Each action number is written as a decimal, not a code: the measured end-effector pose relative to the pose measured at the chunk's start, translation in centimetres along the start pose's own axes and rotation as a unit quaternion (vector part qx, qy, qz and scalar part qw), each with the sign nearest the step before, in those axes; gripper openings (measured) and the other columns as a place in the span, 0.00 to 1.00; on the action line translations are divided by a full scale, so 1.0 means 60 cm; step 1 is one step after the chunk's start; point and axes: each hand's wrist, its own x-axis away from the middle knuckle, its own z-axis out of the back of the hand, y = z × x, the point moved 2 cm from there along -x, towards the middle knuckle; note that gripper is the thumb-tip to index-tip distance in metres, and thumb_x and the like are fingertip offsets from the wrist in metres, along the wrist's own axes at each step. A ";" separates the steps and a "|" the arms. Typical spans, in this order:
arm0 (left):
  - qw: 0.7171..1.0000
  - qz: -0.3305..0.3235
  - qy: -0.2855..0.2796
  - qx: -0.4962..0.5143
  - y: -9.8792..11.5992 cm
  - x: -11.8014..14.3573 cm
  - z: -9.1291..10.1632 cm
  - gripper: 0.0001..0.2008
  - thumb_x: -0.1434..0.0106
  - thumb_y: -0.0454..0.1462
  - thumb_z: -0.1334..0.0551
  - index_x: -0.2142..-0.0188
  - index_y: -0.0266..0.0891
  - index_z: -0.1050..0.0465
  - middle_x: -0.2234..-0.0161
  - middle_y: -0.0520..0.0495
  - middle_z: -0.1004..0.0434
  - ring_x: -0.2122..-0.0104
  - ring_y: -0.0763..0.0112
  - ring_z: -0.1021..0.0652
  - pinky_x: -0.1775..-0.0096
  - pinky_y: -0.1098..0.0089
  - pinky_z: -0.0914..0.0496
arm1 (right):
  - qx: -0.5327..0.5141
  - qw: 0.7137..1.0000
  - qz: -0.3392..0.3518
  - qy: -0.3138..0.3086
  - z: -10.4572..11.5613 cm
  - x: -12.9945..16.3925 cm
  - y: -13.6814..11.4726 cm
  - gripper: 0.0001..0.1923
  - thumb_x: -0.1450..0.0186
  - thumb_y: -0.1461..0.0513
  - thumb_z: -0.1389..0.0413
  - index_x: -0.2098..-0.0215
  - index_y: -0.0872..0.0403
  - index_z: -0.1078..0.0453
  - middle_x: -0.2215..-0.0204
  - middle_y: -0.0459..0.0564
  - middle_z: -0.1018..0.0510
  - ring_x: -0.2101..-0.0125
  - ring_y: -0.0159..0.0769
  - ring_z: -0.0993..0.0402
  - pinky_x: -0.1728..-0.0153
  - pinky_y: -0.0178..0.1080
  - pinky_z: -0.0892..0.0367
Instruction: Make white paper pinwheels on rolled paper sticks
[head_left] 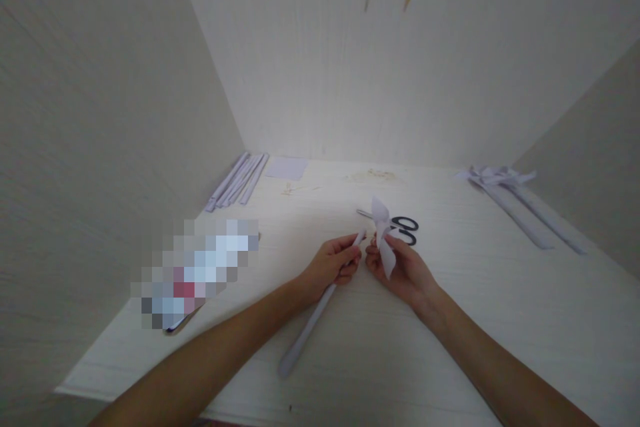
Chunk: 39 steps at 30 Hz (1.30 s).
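My left hand (335, 263) is closed round the upper part of a rolled white paper stick (307, 337), whose lower end slants down toward the table's front. Close beside the stick's top end, my right hand (403, 270) pinches a folded white paper pinwheel (384, 240), its curled blades standing upright. Whether stick and pinwheel touch is too small to tell. Just behind the right hand, scissors with black handles (406, 223) lie on the table, partly hidden by the pinwheel.
Several rolled paper sticks (237, 180) lie at the back left, beside a square paper sheet (287, 167) and small thin sticks (295, 189). Finished-looking pinwheels on sticks (520, 203) rest at the right. A blurred-out device (200, 273) is at the left. Walls enclose the white table (440, 360).
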 end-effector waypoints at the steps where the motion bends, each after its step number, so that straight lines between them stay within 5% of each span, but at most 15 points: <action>1: 1.000 -0.003 0.001 -0.004 0.000 0.000 0.000 0.09 0.47 0.36 0.42 0.66 0.36 0.34 0.80 0.57 0.44 0.88 0.89 0.47 0.88 0.82 0.57 | -0.002 1.000 -0.002 -0.001 0.001 -0.001 0.000 0.03 0.51 0.67 0.45 0.75 0.57 0.34 0.81 0.44 0.28 0.78 0.26 0.33 0.76 0.28 0.34; 39: 1.000 -0.002 -0.010 -0.024 0.000 -0.002 -0.002 0.08 0.48 0.40 0.43 0.73 0.35 0.37 0.83 0.58 0.45 0.89 0.88 0.48 0.88 0.81 0.57 | 0.056 0.997 0.043 0.044 -0.007 -0.001 -0.001 0.06 0.51 0.68 0.43 0.74 0.56 0.34 0.80 0.43 0.26 0.80 0.25 0.31 0.78 0.28 0.32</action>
